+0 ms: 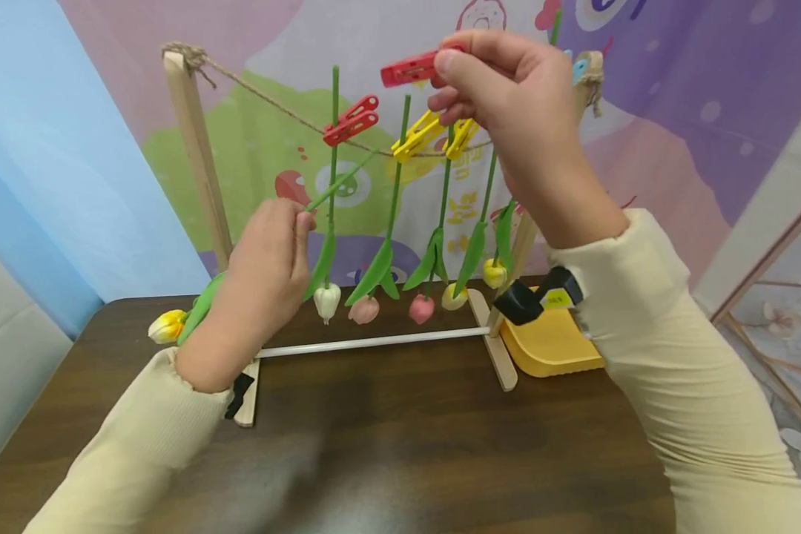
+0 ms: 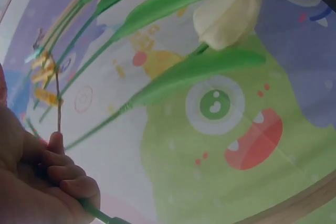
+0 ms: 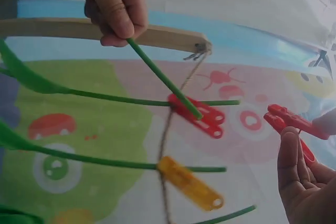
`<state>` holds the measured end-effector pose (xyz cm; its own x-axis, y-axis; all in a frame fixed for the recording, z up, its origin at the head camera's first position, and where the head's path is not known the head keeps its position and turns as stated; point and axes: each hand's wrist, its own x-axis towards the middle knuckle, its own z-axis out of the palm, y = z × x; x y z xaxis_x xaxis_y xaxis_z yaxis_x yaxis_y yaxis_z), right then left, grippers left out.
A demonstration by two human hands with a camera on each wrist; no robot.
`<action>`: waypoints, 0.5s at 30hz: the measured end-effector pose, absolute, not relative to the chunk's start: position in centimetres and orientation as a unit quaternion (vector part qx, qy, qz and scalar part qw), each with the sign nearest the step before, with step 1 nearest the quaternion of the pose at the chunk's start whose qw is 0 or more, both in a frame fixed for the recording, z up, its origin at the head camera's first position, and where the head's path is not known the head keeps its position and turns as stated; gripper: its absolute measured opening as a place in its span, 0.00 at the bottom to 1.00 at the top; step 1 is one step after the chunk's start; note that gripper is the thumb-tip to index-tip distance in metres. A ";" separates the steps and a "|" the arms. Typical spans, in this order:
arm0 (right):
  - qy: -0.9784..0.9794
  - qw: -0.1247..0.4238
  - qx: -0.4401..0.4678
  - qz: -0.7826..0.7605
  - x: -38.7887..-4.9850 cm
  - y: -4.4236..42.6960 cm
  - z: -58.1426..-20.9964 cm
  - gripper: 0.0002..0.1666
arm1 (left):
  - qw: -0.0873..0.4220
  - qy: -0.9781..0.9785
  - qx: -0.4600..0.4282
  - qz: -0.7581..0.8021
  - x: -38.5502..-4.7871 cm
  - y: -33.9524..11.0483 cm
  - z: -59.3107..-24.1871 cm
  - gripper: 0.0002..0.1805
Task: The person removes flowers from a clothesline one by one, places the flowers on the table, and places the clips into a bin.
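Note:
My left hand [image 1: 260, 267] grips the green stem [image 1: 340, 180] of a yellow-and-white tulip [image 1: 167, 326], whose head hangs out to the left. Up above the rope, my right hand [image 1: 517, 104] pinches a red clothespin [image 1: 409, 70]; the right wrist view shows this clothespin [image 3: 291, 121] between thumb and fingers. On the rope [image 1: 267, 100], a red clothespin [image 1: 351, 121] holds the stem of a white tulip [image 1: 327, 302]. Yellow clothespins [image 1: 417, 136] beside it hold stems of a pale pink tulip [image 1: 363, 310] and a darker pink tulip [image 1: 421, 308]. Yellow tulips [image 1: 454, 297] hang farther right.
The rope runs between a left wooden post [image 1: 196, 148] and a right post [image 1: 522, 241]. A white rod [image 1: 374, 343] joins their feet low over the brown table [image 1: 387, 445]. A yellow tray [image 1: 550, 341] stands behind the right foot. A printed cloth [image 1: 254, 133] hangs behind.

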<state>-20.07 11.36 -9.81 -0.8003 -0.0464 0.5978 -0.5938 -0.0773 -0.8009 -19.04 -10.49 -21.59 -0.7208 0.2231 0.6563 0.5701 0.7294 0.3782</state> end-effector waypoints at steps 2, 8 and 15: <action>-0.645 0.186 0.241 0.701 -19.8 12.0 -10.8 0.06 | 0.304 -0.886 -0.237 -0.257 -18.9 -10.2 -22.1 0.13; -0.632 0.138 0.200 0.736 -19.2 13.6 -13.3 0.07 | 0.329 -0.895 -0.250 -0.168 -18.3 -9.3 -23.7 0.10; -0.645 0.090 0.165 0.741 -19.1 15.7 -16.5 0.07 | 0.348 -0.899 -0.248 -0.100 -17.9 -8.7 -25.4 0.10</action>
<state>-19.07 15.68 -16.46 -0.9295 -0.0789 0.3603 -0.3460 -0.1519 -0.9259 -17.90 -8.68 -25.44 -0.6352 0.3769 0.6742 0.5157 0.8567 0.0070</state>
